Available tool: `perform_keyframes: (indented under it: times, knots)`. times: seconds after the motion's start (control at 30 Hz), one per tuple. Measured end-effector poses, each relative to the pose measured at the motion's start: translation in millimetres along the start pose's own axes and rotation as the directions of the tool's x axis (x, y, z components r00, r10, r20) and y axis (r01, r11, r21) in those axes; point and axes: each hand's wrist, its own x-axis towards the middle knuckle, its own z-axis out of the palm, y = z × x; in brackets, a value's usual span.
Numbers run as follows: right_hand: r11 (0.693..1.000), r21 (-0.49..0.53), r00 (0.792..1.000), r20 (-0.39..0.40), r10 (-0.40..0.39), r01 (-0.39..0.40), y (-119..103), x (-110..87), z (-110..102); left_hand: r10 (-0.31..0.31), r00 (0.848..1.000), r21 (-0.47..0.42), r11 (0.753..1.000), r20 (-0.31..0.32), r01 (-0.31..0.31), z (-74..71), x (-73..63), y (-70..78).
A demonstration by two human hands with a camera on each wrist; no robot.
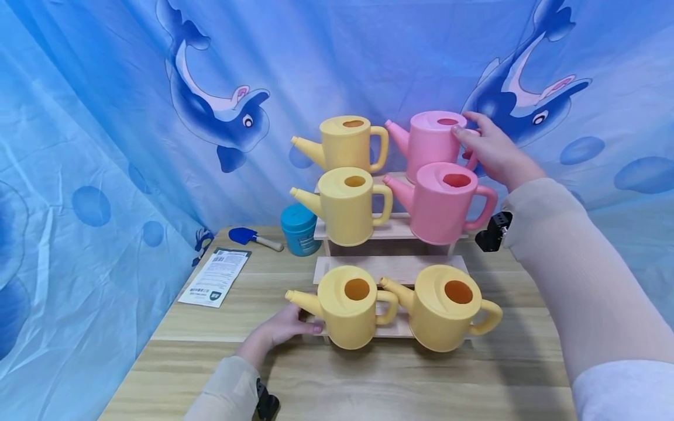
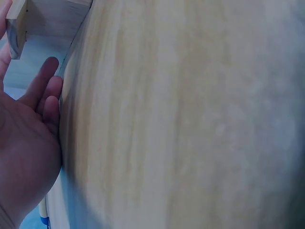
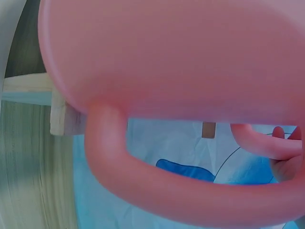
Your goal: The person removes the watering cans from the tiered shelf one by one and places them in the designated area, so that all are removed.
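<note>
On the top tier of the wooden stand (image 1: 389, 270), my right hand (image 1: 494, 147) grips the handle of the far pink watering can (image 1: 429, 143). A nearer pink watering can (image 1: 439, 204) stands one tier lower; its body and handle fill much of the right wrist view. My left hand (image 1: 281, 325) holds the left end of the bottom tier between thumb and fingers. Above it juts the spout of a yellow watering can (image 1: 344, 316). Other yellow cans stand at the bottom right (image 1: 444, 321), on the middle tier (image 1: 344, 213) and on top (image 1: 344, 146).
Left of the stand, a blue tub (image 1: 299, 231), a small blue trowel (image 1: 258, 238) and a white packet (image 1: 216, 278) are on the wooden table (image 1: 368, 386). A blue curtain (image 1: 326, 52) with dolphins hangs close behind the stand.
</note>
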Motion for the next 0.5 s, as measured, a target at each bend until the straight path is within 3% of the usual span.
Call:
perform_keyframes:
  times: [0.5]
  knots:
    - [0.999,0.03,0.994,-0.112,-0.012,0.015,22,-6.7,-19,-0.064,0.997,0.022,0.998,-0.031,0.065,0.8,-2.0,0.9]
